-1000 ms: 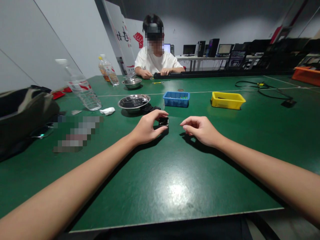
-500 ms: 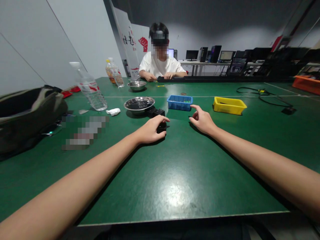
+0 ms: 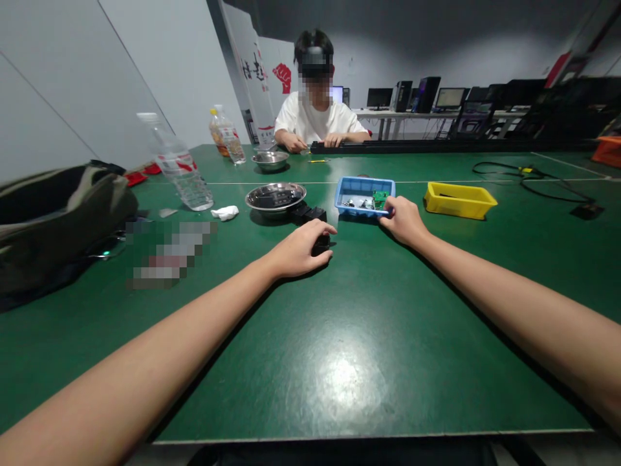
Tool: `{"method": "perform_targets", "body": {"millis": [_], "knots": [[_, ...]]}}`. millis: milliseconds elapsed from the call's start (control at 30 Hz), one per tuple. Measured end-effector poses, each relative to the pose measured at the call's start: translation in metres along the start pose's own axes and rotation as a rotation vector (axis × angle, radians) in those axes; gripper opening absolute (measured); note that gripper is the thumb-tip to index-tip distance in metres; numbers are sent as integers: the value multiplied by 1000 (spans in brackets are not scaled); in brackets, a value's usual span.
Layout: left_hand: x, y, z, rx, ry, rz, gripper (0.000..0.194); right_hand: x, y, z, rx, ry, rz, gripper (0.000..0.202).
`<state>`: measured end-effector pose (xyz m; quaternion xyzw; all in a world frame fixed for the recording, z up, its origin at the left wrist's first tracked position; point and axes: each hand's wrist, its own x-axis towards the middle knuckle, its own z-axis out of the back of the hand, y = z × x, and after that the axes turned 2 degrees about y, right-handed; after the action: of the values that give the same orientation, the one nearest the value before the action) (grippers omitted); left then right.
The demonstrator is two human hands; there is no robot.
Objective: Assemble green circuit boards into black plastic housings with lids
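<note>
bowl (image 3: 269, 211) left of tray (image 3: 356, 211); tub (image 3: 456, 206) right; circuit board (image 3: 380, 196) in tray

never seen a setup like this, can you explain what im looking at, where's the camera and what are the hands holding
There is no machine here: these are a person's bare hands, seen from a camera worn on that person's head, looking forward and down.

The left hand curls around a small black part; how firmly is hard to tell. The right hand holds the near right corner of a blue rectangular plastic tray containing green board-like pieces.

On the glossy green table there are also a yellow rectangular plastic tray, a round shiny metal bowl with dark contents, and a tall clear plastic bottle. Across the table sits another person in a white shirt.
</note>
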<state>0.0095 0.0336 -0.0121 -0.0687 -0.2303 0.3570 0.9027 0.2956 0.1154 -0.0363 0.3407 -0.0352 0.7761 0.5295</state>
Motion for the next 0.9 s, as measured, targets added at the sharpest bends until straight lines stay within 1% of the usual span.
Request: {"method": "perform_targets", "body": {"millis": [133,233,333,433,533,633,767,900], "knots": [[1,-5,1,53,-9,-32,33,-33,1,30,54,23,52,16],[2,-14,2,147,-85,-80,34,-57,5,51,80,53,98,15],[4,-28,1,270,-155,-170,34,-73,12,64,92,52,137,13],[7,-42,-4,381,-122,-237,33,-78,20,67,114,44,178,12],[10,-48,-10,492,-87,-227,31,-76,27,65,133,57,186,12],[12,-48,-12,551,-63,-215,28,-74,30,64,143,68,180,13],[13,-48,-10,540,-53,-222,24,-74,31,65,153,64,188,13],[12,-45,-9,399,-129,-223,21,-74,30,67,155,80,185,12]]}}
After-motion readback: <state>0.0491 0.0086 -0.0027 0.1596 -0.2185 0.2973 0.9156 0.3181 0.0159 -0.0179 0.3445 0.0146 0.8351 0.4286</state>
